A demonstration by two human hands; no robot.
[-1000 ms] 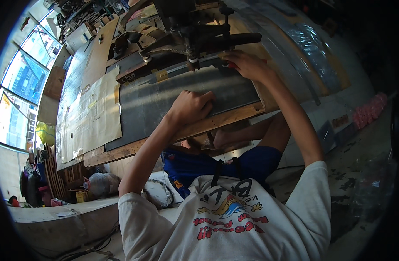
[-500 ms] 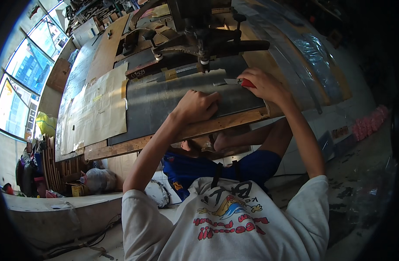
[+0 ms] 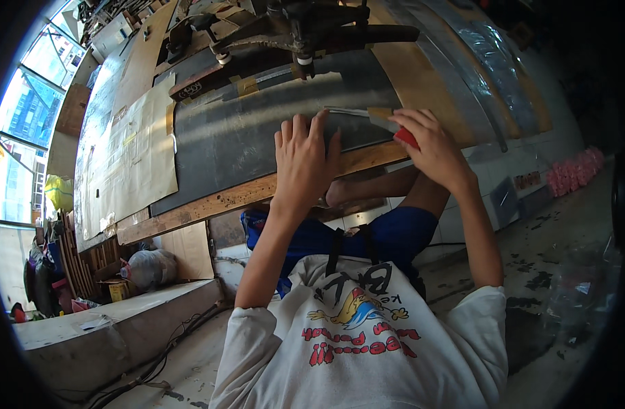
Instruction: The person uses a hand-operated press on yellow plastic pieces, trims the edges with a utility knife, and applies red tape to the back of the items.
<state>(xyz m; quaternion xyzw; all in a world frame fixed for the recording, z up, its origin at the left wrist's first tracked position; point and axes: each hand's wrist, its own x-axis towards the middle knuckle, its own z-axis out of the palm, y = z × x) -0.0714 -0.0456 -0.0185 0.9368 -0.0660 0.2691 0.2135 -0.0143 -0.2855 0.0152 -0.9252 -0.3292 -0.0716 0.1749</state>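
My right hand (image 3: 432,146) is closed around a red-handled tool (image 3: 406,138) with a flat grey blade, over the right part of a dark grey sheet (image 3: 224,143). A thin, pale strip (image 3: 346,112) runs between the blade and my left hand, with a tan, tape-like patch (image 3: 380,112) at its right end. My left hand (image 3: 302,153) is open above the near edge of the sheet, fingers stretched away from me. Its index fingertip is at the strip's left end; whether it touches is hard to tell.
A dark metal machine arm (image 3: 302,41) hangs over the table's far side. Taped beige card (image 3: 128,157) lies left of the sheet. The wooden table edge (image 3: 237,194) runs in front of my knees. Clear plastic sheeting (image 3: 489,82) covers the right side.
My left hand has gone from a curled fist to stretched fingers. The tool has come slightly right and nearer, and the strip now shows between my hands. The whole view has shifted.
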